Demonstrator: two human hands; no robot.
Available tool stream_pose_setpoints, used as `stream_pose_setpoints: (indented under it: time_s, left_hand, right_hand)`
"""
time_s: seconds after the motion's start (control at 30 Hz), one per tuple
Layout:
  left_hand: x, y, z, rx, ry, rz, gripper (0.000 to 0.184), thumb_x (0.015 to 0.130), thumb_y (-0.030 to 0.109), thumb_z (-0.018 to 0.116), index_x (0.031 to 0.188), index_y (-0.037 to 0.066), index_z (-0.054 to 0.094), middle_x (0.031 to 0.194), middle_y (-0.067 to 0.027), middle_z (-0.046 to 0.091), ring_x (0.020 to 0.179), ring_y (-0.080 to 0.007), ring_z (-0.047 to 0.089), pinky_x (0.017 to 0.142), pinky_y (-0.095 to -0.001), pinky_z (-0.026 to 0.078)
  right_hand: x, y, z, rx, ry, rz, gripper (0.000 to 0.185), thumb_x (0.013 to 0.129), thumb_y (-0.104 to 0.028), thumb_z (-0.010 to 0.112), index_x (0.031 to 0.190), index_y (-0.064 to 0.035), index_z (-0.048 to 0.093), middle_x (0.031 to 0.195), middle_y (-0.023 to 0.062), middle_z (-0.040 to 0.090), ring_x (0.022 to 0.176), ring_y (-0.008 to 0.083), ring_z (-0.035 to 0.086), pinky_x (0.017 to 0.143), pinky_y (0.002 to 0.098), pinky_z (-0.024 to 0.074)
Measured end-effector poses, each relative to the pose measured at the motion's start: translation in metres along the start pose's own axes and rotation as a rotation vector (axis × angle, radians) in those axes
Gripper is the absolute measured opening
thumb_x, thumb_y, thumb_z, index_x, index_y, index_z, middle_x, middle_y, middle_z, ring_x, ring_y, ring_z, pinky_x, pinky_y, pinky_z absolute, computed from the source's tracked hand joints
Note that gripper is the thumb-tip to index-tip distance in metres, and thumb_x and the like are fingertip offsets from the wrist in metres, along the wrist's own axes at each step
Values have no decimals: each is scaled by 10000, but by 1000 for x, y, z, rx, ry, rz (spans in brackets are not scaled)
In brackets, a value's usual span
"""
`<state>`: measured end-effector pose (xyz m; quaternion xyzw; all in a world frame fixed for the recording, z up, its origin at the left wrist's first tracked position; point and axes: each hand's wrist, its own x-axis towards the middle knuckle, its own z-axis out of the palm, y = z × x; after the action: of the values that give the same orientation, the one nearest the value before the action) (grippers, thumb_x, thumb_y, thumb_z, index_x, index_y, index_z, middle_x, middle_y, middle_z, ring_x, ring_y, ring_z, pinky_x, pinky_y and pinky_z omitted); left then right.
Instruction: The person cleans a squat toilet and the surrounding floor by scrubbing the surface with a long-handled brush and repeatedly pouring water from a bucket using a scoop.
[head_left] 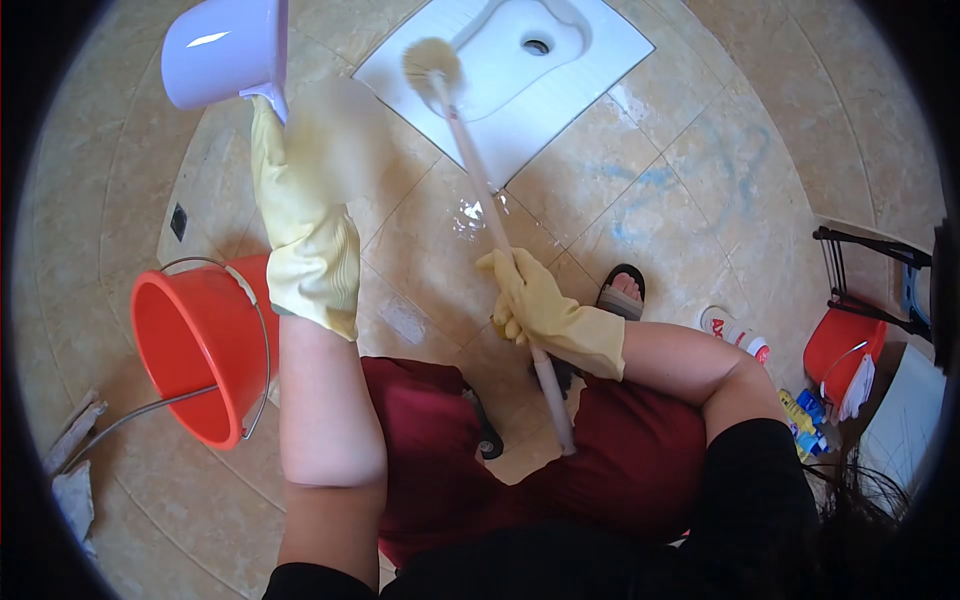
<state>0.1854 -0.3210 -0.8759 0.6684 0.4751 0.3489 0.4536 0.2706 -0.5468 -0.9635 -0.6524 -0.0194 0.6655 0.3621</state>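
Observation:
My left hand, in a yellow rubber glove, is closed on the handle of a light purple water dipper, held up at the upper left. A blurred patch covers part of that hand. My right hand, gloved the same way, wraps around the long pale handle of a toilet brush. Its round, yellowish bristle head appears over the near left part of a white squat toilet. Whether the bristles touch the toilet, I cannot tell.
A red bucket with a grey hose stands at left. Along the right are a white bottle, a black folding frame, another red bucket and several small packages. Wet patches mark the tiled floor. A drain is at left.

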Motion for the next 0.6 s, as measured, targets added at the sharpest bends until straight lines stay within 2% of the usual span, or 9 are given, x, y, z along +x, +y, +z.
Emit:
stream_pose_setpoints:
  time_s: [0.03,0.1,0.2,0.23,0.3,0.47,0.53,0.57,0.6]
  left_hand:
    - [-1,3,-1,-2,3,0,441,1021,33,469,1456,-31,433,1331,-134,511,937,-170,565,916,-319,457]
    - [-3,10,-4,-57,29,-77,507,977,26,460,1482,18,416,1034,-26,611,764,-76,461,688,-225,366]
    - [-9,26,-8,-186,80,-239,463,988,65,487,1446,11,451,961,1,620,707,-72,385,670,-227,355]
    - [-8,27,-10,-187,86,-238,463,988,65,487,1446,11,451,961,1,620,707,-72,385,670,-227,355]
    - [-10,26,-16,-155,120,-238,462,1001,61,486,1460,59,439,857,-10,664,553,-40,337,491,-204,286]
    - [-19,34,-33,-123,142,-271,465,1005,88,495,1463,44,433,879,-21,662,606,-52,368,544,-208,326]
    - [-18,37,-35,-114,151,-270,461,1007,100,497,1459,38,436,873,-21,660,622,-53,371,563,-209,334]
    - [-17,34,-37,-125,141,-275,457,1008,107,498,1455,33,442,874,-20,661,634,-55,372,581,-211,340]
    - [-16,33,-39,-134,132,-281,453,1009,114,499,1450,29,447,875,-19,663,646,-57,373,600,-212,346]
  right_hand:
    - [2,-2,0,-79,-26,-48,433,1054,-463,384,1230,-96,531,653,81,590,449,152,530,406,315,445]
    - [12,-14,7,-165,-46,-55,427,1054,-471,385,1245,-114,522,647,70,578,450,148,525,403,307,432]
    - [55,-34,-8,-343,-16,-149,394,1046,-452,411,1211,-114,529,654,59,576,468,163,527,422,320,438]
    - [104,-25,-35,-574,75,-439,383,1041,-445,425,1180,-106,537,658,58,579,482,171,536,438,332,450]
    - [153,-62,-87,-706,306,-487,408,1041,-455,398,1142,-88,544,667,68,586,509,193,557,466,348,469]
    - [173,-131,-147,-459,681,-275,510,1050,-482,319,1108,-34,555,719,128,641,552,248,623,508,390,515]
    - [165,-101,-126,-1016,745,-383,489,1038,-410,372,1115,22,589,947,273,693,867,451,680,772,514,552]
    - [155,-84,-102,-1230,568,-270,411,1023,-270,390,1241,34,560,1168,291,656,1067,448,647,879,503,541]
    - [143,-58,-82,-1268,489,-383,392,1018,-263,399,1222,17,583,1161,272,666,1048,441,657,872,501,545]
